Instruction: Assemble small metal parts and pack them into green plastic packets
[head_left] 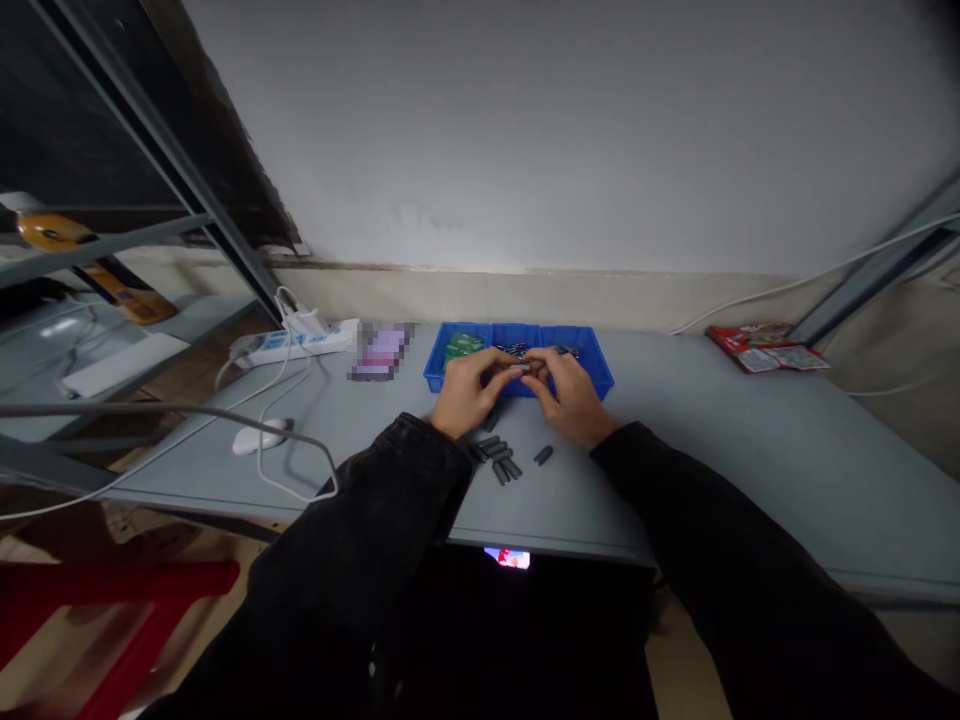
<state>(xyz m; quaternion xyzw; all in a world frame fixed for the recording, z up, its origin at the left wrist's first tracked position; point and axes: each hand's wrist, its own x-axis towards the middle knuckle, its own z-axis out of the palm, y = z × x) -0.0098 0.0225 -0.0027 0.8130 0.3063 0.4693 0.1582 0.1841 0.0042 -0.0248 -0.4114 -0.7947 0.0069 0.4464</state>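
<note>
My left hand (466, 390) and my right hand (568, 398) meet over the front of a blue three-part tray (602, 377). Between their fingertips they pinch a small grey cylindrical piece (520, 367), partly covered by the fingers. Small green parts (463, 345) fill the tray's left compartment. Shiny small metal parts (511, 349) show in the middle one; the right one holds dark, shiny parts (569, 351), half hidden by my right hand. Below my hands, several dark grey rounded cylinders (501, 458) lie in a loose group, with a single grey cylinder (544, 455) apart to the right.
On the left are a white power strip (300, 343) with cables, a purple phone-like object (382, 350) and a white computer mouse (260, 436). A red packet (765, 348) lies at the back right. A wall stands behind the grey table (720, 440).
</note>
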